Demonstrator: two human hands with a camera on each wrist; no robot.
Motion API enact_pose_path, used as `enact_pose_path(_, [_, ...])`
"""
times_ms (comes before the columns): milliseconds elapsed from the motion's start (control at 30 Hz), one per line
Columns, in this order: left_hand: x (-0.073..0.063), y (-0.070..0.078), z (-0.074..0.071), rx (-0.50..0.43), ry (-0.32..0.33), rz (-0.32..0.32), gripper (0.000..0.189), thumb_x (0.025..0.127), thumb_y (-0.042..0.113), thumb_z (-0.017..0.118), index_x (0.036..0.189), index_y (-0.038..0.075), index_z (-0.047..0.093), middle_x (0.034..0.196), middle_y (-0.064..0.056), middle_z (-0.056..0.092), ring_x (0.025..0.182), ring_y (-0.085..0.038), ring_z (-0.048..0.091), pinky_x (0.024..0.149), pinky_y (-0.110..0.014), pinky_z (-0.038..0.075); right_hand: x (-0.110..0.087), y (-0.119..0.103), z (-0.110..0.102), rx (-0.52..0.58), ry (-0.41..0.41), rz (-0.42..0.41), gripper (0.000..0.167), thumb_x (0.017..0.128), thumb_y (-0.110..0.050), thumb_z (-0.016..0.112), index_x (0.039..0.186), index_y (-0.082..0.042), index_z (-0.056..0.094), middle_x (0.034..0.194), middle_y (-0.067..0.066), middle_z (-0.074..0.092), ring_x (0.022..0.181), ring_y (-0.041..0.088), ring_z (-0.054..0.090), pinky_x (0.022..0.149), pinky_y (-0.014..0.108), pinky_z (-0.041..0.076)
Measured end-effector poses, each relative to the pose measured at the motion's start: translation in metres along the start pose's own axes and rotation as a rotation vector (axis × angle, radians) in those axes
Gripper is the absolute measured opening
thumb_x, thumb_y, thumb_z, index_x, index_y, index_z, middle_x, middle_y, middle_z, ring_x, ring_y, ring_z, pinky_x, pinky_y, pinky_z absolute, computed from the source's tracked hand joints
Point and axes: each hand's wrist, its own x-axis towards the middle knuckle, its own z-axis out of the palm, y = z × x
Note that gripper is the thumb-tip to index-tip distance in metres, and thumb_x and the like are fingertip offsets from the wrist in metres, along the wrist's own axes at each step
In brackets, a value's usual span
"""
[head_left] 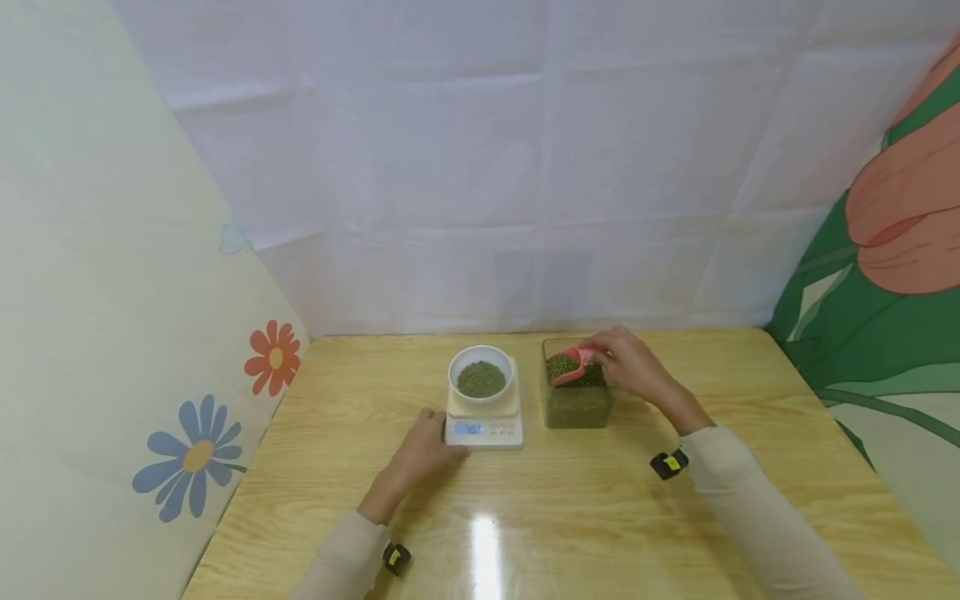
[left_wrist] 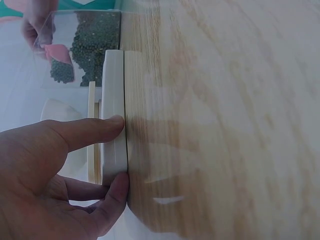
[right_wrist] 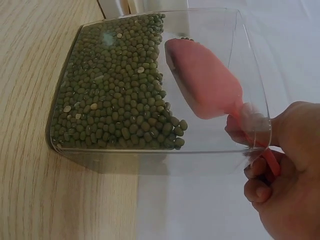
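Observation:
My right hand (head_left: 628, 360) grips the handle of a pink scoop (right_wrist: 207, 80), whose bowl is inside a clear square container (head_left: 577, 408) and carries some mung beans. Many more mung beans (right_wrist: 115, 95) fill the container's lower part. My left hand (head_left: 427, 450) holds the near left corner of a white kitchen scale (head_left: 510, 435), thumb on its front edge and fingers at its side. On the scale's platform stands a white bowl (head_left: 453, 375) with mung beans in it. The lit display shows digits too blurred to read surely.
Everything stands on a wood-grain table (head_left: 570, 517). Behind it hangs a white cloth (head_left: 450, 167). A flower-patterned panel (head_left: 97, 292) is on the left, and another with large pink flowers and green leaves (head_left: 900, 333) on the right. The container stands a short way right of the scale.

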Motion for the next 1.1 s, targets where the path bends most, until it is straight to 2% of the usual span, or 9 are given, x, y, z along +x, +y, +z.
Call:
enact_pose_path(300, [0.0,-0.001,0.0,-0.003,0.002,0.012,0.059,0.08,0.016,0.09,0.132,-0.002,0.068,0.112,-0.014,0.058,0.096,-0.022,0.053,0.087,-0.043,0.058,-0.002,0.003,0.002,0.018,0.045,-0.019,0.022,0.1,-0.003,0.068,0.119,0.003,0.076,0.116,0.023,0.076,0.101,0.038,0.063,0.088,0.055,0.052])
enact_pose_path(567, [0.0,-0.002,0.0,0.003,0.004,0.011,0.061,0.08,0.017,0.09,0.133,-0.003,0.067,0.11,-0.013,0.058,0.095,-0.022,0.053,0.088,-0.042,0.058,-0.007,0.006,0.003,0.038,0.049,0.013,0.023,0.101,-0.004,0.067,0.121,0.002,0.076,0.116,0.021,0.075,0.102,0.036,0.062,0.086,0.052,0.049])
enact_pose_path(833, [0.001,-0.004,0.001,0.005,0.007,0.021,0.061,0.08,0.017,0.09,0.134,-0.003,0.067,0.109,-0.012,0.059,0.094,-0.022,0.053,0.087,-0.042,0.058,-0.01,0.01,0.003,0.047,0.061,0.016,0.023,0.102,-0.003,0.067,0.122,0.003,0.075,0.114,0.022,0.075,0.102,0.037,0.063,0.086,0.053,0.051])
enact_pose_path(1100, [0.002,-0.003,0.001,-0.004,0.009,0.024,0.061,0.081,0.016,0.09,0.133,-0.003,0.067,0.11,-0.013,0.059,0.095,-0.022,0.053,0.086,-0.042,0.058,-0.013,0.013,0.006,0.081,0.068,0.057,0.023,0.104,-0.007,0.064,0.123,0.003,0.075,0.116,0.023,0.073,0.103,0.038,0.064,0.086,0.053,0.053])
